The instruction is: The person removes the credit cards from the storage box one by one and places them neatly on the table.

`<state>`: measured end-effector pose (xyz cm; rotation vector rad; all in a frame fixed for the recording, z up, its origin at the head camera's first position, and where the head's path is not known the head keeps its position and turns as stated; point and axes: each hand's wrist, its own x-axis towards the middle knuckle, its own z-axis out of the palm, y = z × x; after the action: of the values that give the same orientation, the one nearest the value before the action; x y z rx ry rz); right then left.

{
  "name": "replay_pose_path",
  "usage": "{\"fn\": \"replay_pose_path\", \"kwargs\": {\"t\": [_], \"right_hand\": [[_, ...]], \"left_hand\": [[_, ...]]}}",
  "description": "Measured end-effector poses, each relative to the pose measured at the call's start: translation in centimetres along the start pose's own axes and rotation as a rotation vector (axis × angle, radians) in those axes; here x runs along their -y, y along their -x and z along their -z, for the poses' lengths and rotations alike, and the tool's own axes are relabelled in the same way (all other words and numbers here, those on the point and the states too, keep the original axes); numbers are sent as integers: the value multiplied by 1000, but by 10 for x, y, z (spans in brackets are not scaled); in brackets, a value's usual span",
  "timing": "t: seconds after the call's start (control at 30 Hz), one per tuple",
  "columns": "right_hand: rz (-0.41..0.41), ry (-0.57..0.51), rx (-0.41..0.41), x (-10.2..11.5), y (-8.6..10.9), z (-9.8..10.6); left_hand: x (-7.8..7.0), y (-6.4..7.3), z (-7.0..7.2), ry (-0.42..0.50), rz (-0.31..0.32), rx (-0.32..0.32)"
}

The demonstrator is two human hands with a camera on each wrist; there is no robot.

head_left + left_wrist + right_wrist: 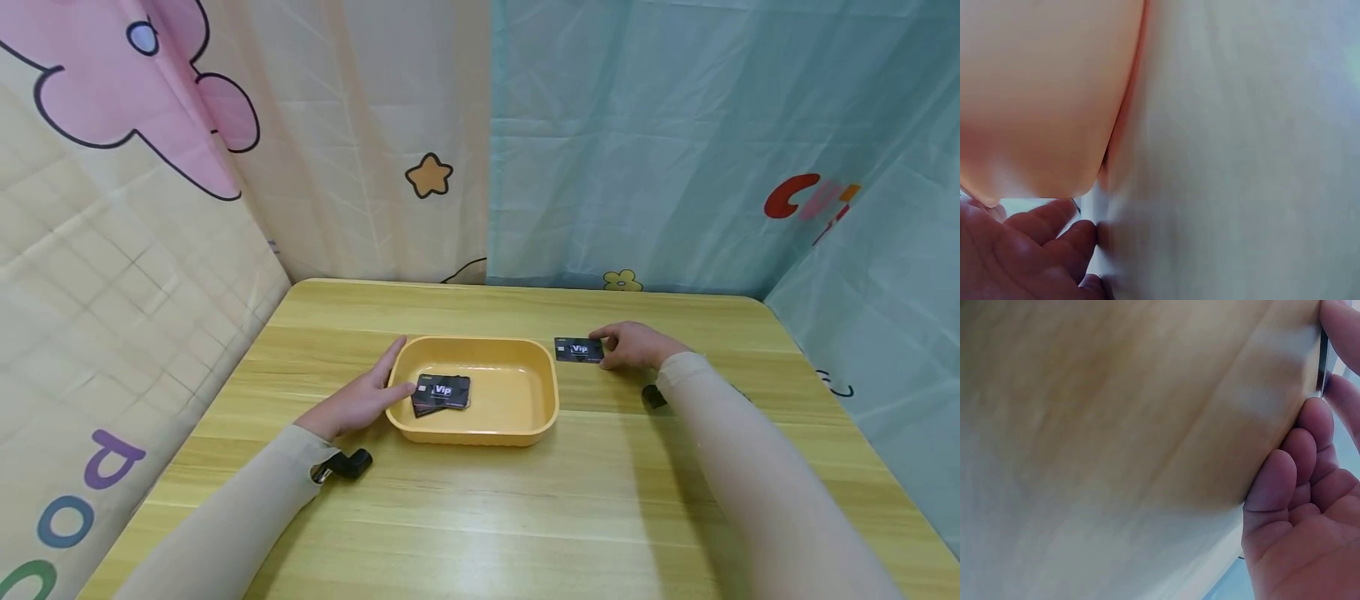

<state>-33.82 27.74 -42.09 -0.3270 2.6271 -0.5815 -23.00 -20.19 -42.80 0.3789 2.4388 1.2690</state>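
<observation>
- At about 4 o'clock from the head view's centre, a black card point(579, 350) is bearing the word "Vip"; its finer print is proving too small to read.
- At 7 o'clock, the top card point(442, 390) in the yellow tray point(517, 400) is also showing "Vip".
- At 8 o'clock, the patterned curtain point(90, 333) is carrying a purple letter point(120, 443) resembling "P" and a blue "O" point(46, 525).

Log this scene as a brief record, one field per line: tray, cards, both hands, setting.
Tray: yellow, on the wood-grain table
Pile: overlapping dark cards in the tray's left part, top one marked "Vip"
Held card: also marked "Vip", right of the tray
Left hand: at the tray's left end, thumb over the rim
Right hand: pinches the held card's right end
Backdrop: printed curtains
</observation>
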Motion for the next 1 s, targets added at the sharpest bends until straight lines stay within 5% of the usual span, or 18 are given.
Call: {"fn": "replay_pose_path", "kwargs": {"t": [1.0], "right_hand": [[-16, 38, 3, 3, 2, 0]], "left_hand": [[2, 0, -1, -41, 29, -21]]}}
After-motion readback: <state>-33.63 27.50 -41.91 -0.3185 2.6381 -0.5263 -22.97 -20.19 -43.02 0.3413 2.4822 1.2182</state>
